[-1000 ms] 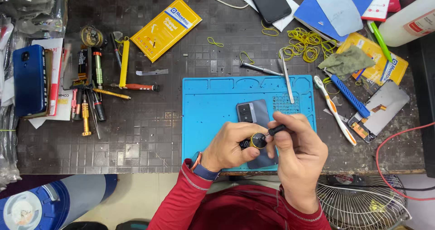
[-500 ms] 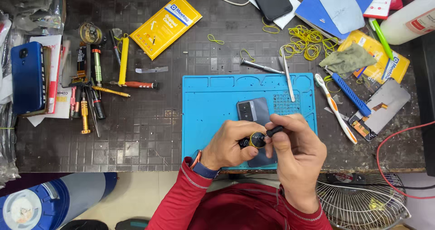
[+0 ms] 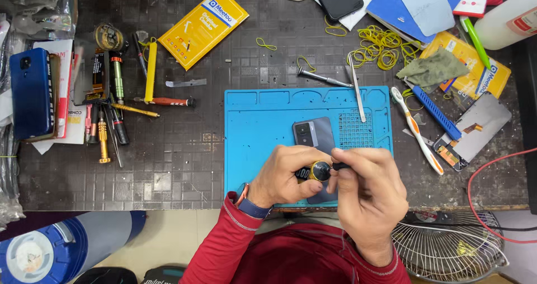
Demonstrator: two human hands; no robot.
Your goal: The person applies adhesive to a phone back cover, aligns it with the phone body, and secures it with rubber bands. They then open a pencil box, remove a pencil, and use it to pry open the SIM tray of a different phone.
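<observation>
Over the blue repair mat (image 3: 257, 127), the left hand (image 3: 285, 175) curls closed around a small round black-and-gold tool (image 3: 320, 171), the right hand (image 3: 366, 192) pinches its black tip, above a grey phone (image 3: 315, 134).

Red ribbed-cuff sleeves, left wrist (image 3: 250, 201) banded blue (perhaps a watch).

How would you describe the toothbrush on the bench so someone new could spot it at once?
Start at the blue work mat in the middle of the dark bench. Just past its right edge, the toothbrush lies slanted, head up near the mat's top corner. Its white and orange handle sets it apart from the blue-handled tool lying alongside it to the right.
</observation>
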